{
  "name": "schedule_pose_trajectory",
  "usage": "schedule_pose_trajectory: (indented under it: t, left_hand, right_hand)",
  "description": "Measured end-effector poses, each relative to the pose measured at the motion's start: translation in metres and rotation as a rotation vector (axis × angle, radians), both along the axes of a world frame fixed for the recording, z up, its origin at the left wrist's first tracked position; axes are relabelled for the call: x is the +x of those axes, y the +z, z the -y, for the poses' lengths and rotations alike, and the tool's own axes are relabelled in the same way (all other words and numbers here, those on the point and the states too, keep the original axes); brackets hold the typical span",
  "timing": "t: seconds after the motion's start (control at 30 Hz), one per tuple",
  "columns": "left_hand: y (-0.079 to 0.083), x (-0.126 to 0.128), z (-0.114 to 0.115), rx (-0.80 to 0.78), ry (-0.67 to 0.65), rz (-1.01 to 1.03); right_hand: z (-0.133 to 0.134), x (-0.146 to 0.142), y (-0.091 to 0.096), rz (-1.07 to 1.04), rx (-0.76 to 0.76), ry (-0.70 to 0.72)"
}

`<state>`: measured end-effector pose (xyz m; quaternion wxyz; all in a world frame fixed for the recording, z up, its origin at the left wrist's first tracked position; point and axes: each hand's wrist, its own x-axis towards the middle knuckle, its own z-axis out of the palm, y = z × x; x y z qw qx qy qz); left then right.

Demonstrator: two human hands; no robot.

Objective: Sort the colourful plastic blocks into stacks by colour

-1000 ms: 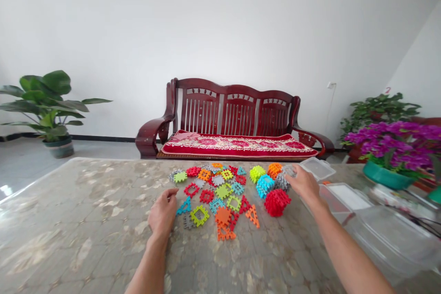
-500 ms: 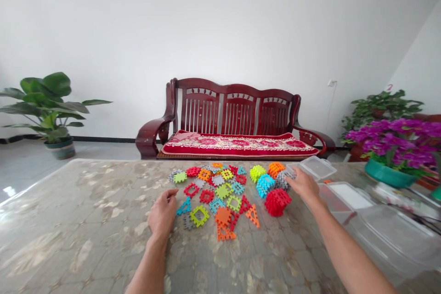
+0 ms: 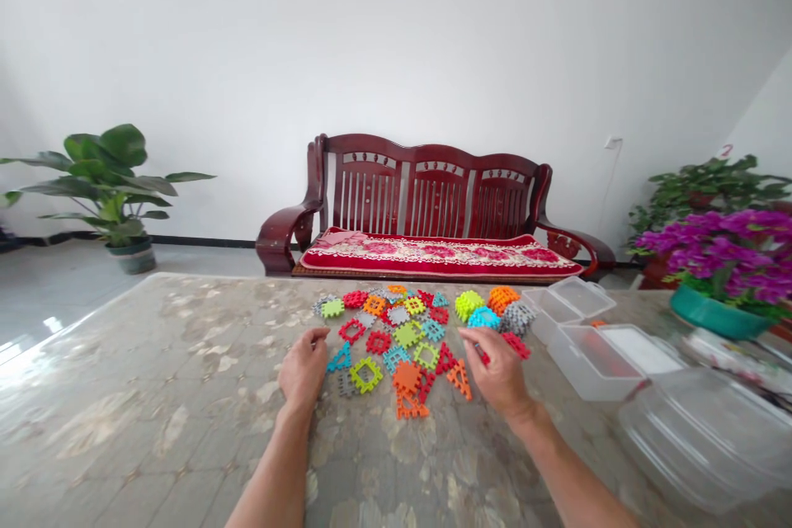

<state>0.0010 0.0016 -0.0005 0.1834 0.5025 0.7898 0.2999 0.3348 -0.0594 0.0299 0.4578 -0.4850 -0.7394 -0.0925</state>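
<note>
The right hand [image 3: 497, 373] is bringing its thumb and fingertips together on what looks like a small red plastic piece [image 3: 482, 356], though the fingers are hiding most of it. Just beside that hand, an orange triangle frame [image 3: 459, 379] is lying flat. The left hand [image 3: 303, 369] is resting at the near edge of the spread with its fingers curled over, and the view is not showing whether they hold anything. A blue triangle frame [image 3: 338, 359] is lying just beyond those fingers.

Between the hands, flat notched plastic pieces in red, orange, lime, blue and grey are lying in a loose cluster, with a lime square frame [image 3: 366, 375] among them. These pieces are likely light, stiff and a little slippery on the glossy cover, so the notched rims seem the best place to take hold. Farther right, rounded clusters of lime, orange, blue and grey pieces are sitting together.

Clear plastic boxes [image 3: 594, 361] are standing open on the right of the table top [image 3: 154, 404], and a clear tub [image 3: 705, 437] is sitting nearer the camera. Beyond the table, a dark red wooden bench [image 3: 426, 198] is standing against the wall, with a leafy potted plant [image 3: 105, 173] to its left.
</note>
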Motion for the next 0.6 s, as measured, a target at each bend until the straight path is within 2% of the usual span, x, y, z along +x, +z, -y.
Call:
schedule_pose_trajectory:
  t: [0.13,0.27,0.4,0.6]
  left_hand:
    - [0.002,0.001,0.001,-0.003,0.004,0.015]
    - [0.0,0.001,0.001,0.003,-0.005,0.01]
    - [-0.002,0.001,0.001,0.022,-0.013,-0.016]
    - [-0.003,0.003,0.002,-0.008,-0.065,-0.079]
  right_hand:
    - [0.003,-0.035,-0.034,0.058,-0.201,-0.102]
    - [0.003,-0.046,-0.057,0.161,-0.314,-0.171]
    - [0.004,-0.049,-0.059,0.241,-0.383,-0.216]
    - [0.004,-0.051,-0.057,0.287,-0.397,-0.246]
